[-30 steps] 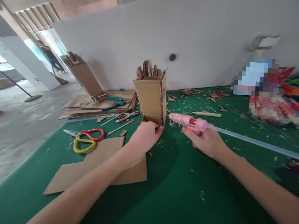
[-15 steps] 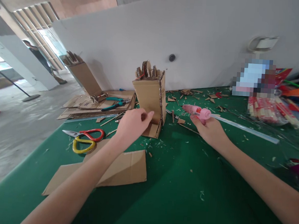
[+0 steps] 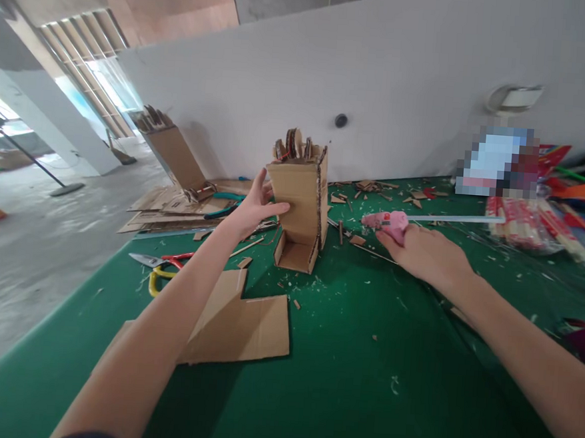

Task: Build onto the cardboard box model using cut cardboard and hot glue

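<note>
An upright cardboard box model stands on the green table, with round cardboard discs on top and a small open tray at its foot. My left hand is at the box's left side, thumb and fingers spread apart; whether it touches the box I cannot tell. My right hand is wrapped round a pink glue gun, whose nozzle points left toward the box. A clear glue stick sticks out of the gun's back. Flat cut cardboard lies under and beside my left forearm.
Red-and-yellow-handled scissors are partly behind my left forearm. Teal-handled pliers rest by stacked cardboard, where a second cardboard model stands. Scraps litter the back by the wall. Bagged sticks lie at right.
My left hand has moved up and left from the box's front to its side, and its fingers have spread. The glue gun has turned slightly, its glue stick now nearly level.
</note>
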Available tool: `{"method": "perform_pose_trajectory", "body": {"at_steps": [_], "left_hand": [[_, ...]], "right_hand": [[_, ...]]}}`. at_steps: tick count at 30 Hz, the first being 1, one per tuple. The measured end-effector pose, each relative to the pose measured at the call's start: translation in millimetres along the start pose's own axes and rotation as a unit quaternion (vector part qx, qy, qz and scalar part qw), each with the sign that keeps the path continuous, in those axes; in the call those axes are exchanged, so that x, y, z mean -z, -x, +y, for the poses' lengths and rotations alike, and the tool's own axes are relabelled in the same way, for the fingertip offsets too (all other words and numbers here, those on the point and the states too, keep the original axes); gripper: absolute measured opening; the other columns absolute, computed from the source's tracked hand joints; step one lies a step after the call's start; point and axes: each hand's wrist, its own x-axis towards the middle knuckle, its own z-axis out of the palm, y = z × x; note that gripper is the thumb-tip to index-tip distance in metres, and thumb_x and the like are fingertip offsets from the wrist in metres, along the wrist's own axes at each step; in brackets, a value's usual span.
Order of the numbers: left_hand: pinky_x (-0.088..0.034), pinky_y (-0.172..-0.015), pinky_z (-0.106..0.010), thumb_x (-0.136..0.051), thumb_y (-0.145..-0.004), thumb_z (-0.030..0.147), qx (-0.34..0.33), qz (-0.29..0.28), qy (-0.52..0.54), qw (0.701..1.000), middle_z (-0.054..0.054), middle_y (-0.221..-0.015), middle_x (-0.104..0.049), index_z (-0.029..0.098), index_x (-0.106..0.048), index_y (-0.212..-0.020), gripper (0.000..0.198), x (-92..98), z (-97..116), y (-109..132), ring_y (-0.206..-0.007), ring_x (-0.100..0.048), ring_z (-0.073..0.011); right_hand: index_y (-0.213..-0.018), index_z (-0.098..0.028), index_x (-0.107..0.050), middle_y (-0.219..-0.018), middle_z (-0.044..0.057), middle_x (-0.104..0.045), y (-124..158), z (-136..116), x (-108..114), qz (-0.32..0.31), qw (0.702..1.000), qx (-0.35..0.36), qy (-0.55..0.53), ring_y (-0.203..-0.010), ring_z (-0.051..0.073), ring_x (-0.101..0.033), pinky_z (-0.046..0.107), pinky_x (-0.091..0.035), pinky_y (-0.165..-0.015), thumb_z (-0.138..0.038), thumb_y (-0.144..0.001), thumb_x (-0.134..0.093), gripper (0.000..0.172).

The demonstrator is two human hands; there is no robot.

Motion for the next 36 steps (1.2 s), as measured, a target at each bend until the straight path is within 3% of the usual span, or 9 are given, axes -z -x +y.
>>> {"method": "perform_pose_trajectory", "body": {"at_steps": [3,4,8,10,13,18,23,27,36], "left_hand": [[-0.038,-0.105,-0.050,-0.077,-0.065,0.036,0.011,-0.038,0.015,0.999,-0.010,-0.142,-0.043,0.028,-0.029,-0.140,0.089,-2.5,2,-6,-0.131,-0.040,-0.0324],[-0.039,-0.105,-0.050,-0.077,-0.065,0.035,0.025,-0.042,0.007,0.999,-0.012,-0.141,-0.044,0.025,-0.035,-0.138,0.084,-3.4,3,-6,-0.130,-0.041,-0.0328],[-0.041,-0.103,-0.048,-0.079,-0.064,0.036,0.064,-0.020,-0.058,0.996,-0.015,-0.135,-0.050,0.016,-0.045,-0.129,0.076,-5.1,5,-3,-0.124,-0.048,-0.0323],[-0.042,-0.102,-0.047,-0.079,-0.063,0.038,0.055,0.001,-0.109,0.993,-0.015,-0.135,-0.051,0.017,-0.047,-0.127,0.075,-5.1,6,1,-0.123,-0.048,-0.0313],[-0.042,-0.101,-0.046,-0.077,-0.064,0.043,0.046,0.029,-0.183,0.982,-0.014,-0.134,-0.052,0.018,-0.049,-0.125,0.072,-5.7,9,5,-0.123,-0.049,-0.0304],[-0.047,-0.095,-0.042,-0.072,-0.069,0.046,0.048,0.042,-0.185,0.981,-0.014,-0.127,-0.058,0.016,-0.053,-0.120,0.063,-9.4,13,7,-0.115,-0.056,-0.0273],[-0.047,-0.095,-0.040,-0.077,-0.063,0.044,0.045,0.051,-0.216,0.974,-0.013,-0.128,-0.058,0.015,-0.054,-0.119,0.068,-11.8,4,4,-0.115,-0.055,-0.0271],[-0.051,-0.090,-0.037,-0.074,-0.066,0.044,0.038,0.052,-0.216,0.974,-0.009,-0.120,-0.063,0.017,-0.057,-0.117,0.061,-17.6,7,4,-0.108,-0.060,-0.0245],[-0.049,-0.087,-0.045,-0.068,-0.068,0.053,0.033,0.069,-0.351,0.933,-0.010,-0.113,-0.062,0.022,-0.060,-0.113,0.055,-35.9,23,12,-0.106,-0.056,-0.0289]], "right_hand": [[-0.084,-0.015,-0.064,-0.079,0.020,-0.065,17,-7,32,-0.057,0.992,-0.077,0.081,-0.070,0.035,-0.062,0.043,-0.042,-0.056,-0.074,-0.080,-0.027,0.070],[-0.078,-0.017,-0.064,-0.074,0.018,-0.064,24,-10,43,-0.080,0.989,-0.072,0.097,-0.066,0.033,-0.061,0.042,-0.041,-0.054,-0.075,-0.080,-0.027,0.069],[-0.059,-0.021,-0.060,-0.057,0.010,-0.058,52,-36,63,-0.114,0.988,0.053,0.092,-0.045,0.022,-0.053,0.036,-0.036,-0.046,-0.076,-0.079,-0.027,0.067],[-0.059,-0.020,-0.060,-0.052,0.007,-0.056,60,-54,59,-0.138,0.983,0.103,0.064,-0.039,0.018,-0.049,0.032,-0.035,-0.043,-0.078,-0.077,-0.030,0.067],[-0.064,-0.018,-0.063,-0.054,0.008,-0.059,60,-78,42,-0.105,0.979,0.168,0.050,-0.046,0.019,-0.056,0.030,-0.037,-0.045,-0.069,-0.083,-0.033,0.062],[-0.079,-0.013,-0.066,-0.071,0.015,-0.066,41,-97,9,-0.046,0.978,0.193,0.068,-0.063,0.027,-0.065,0.031,-0.041,-0.048,-0.059,-0.088,-0.036,0.056],[-0.082,-0.014,-0.064,-0.070,0.013,-0.067,38,-101,-9,-0.011,0.978,0.200,0.058,-0.063,0.028,-0.067,0.031,-0.043,-0.049,-0.045,-0.092,-0.034,0.045],[-0.083,-0.015,-0.063,-0.069,0.012,-0.066,39,-98,-10,0.015,0.980,0.189,0.059,-0.061,0.027,-0.067,0.030,-0.042,-0.048,-0.033,-0.092,-0.033,0.036],[-0.083,-0.015,-0.062,-0.078,0.013,-0.067,33,-84,-17,0.020,0.983,0.166,0.073,-0.065,0.026,-0.067,0.028,-0.035,-0.048,-0.031,-0.092,-0.030,0.037]]}}
